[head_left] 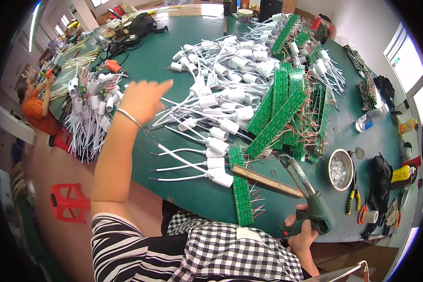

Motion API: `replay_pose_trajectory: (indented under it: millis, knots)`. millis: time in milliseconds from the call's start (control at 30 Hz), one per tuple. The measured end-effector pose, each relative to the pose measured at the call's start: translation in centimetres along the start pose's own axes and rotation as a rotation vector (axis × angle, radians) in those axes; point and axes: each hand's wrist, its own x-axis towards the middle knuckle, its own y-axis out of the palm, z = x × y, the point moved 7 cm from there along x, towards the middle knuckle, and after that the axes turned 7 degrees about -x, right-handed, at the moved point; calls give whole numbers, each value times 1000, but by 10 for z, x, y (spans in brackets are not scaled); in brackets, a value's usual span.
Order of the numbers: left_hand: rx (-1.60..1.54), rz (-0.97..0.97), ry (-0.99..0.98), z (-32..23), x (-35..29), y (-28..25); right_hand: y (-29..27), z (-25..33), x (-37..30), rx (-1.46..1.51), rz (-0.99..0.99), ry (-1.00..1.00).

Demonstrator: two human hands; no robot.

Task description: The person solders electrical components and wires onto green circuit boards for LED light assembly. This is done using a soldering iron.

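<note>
My right hand (300, 231) is wrapped round the handle of a dark green soldering gun (320, 214), its metal tip pointing up and away. Just left of it, a strip of green circuit boards (242, 201) lies with thin red and white wires at its right edge, and a wooden bar (268, 181) rests across it. Several white lamp sockets (220, 177) with white cables are lined up against the strip. My left hand (145, 99) is stretched out, fingers extended, over the left side of a large heap of white sockets (235, 94); nothing shows in it.
More green boards (286, 98) are piled beyond the strip. To the right are a metal bowl (340, 169) of small bits, yellow-handled pliers (353, 195), orange scissors (362, 215) and a plastic bottle (372, 117). A socket bundle (91, 108) overhangs the left edge. A red stool (70, 202) and a co-worker (36, 105) are left.
</note>
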Motion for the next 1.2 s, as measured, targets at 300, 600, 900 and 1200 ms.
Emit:
replay_pose_trajectory:
  millis: [300, 600, 900, 1200]
  knots:
    - [-455, 146, -381, 9, 97, 58, 11, 4, -2, -10, 50, 15]
    - [-813, -350, -48, 11, 58, 62, 0, -8, -12, 15, -29, 60]
    - [-1075, 72, 585, -181, -171, 35, 8, -15, -9, 49, 107, 91]
    - [-896, -330, 226, -178, -135, 38, -3, -7, -19, 1, 21, 53]
